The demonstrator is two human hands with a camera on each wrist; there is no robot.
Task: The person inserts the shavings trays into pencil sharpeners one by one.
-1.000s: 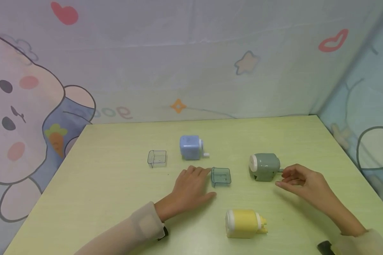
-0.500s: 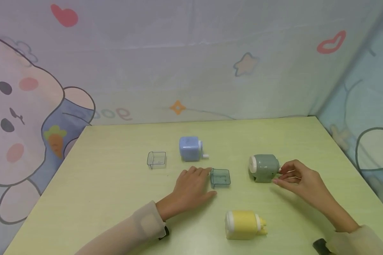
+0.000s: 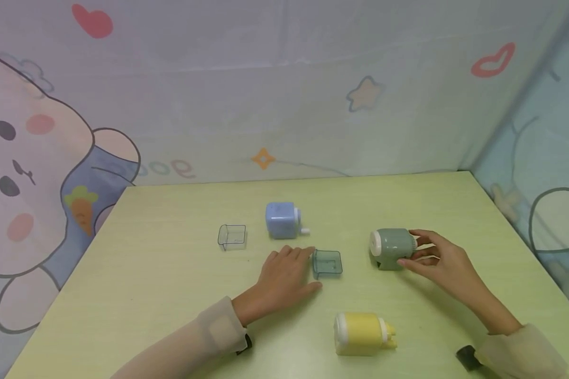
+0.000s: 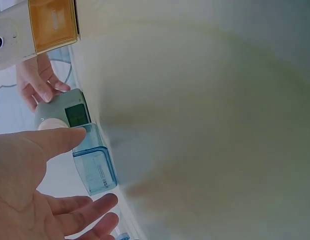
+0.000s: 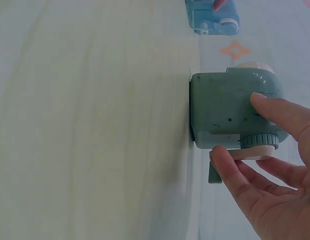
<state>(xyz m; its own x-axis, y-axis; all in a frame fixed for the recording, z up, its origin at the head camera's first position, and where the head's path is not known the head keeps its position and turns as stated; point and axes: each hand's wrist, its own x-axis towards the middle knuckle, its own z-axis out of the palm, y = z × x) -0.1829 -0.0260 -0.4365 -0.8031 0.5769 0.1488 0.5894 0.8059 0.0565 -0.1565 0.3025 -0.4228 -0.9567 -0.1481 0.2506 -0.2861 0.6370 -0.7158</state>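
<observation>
A green hand-crank pencil sharpener [image 3: 394,243] with a white round front stands at the table's right. My right hand [image 3: 448,266] grips its rear end from the right. In the right wrist view the thumb lies on the green body and the index fingertip is at the crank arm [image 5: 245,153]. My left hand [image 3: 282,279] rests near the middle, fingers relaxed, thumb and index spread either side of a clear teal shavings drawer [image 3: 331,261]. The index fingertip is right at the drawer's far left corner. In the left wrist view the thumb overlaps the drawer.
A blue pencil sharpener [image 3: 281,220] stands behind my left hand, with a colourless clear drawer [image 3: 232,236] to its left. A yellow pencil sharpener [image 3: 364,334] is at the front. A patterned curtain [image 3: 313,105] hangs behind the pale table [image 3: 147,284].
My right hand has moved left from the crank's end onto the green sharpener, its thumb and index reaching the body. The left hand has stayed in place beside the teal drawer.
</observation>
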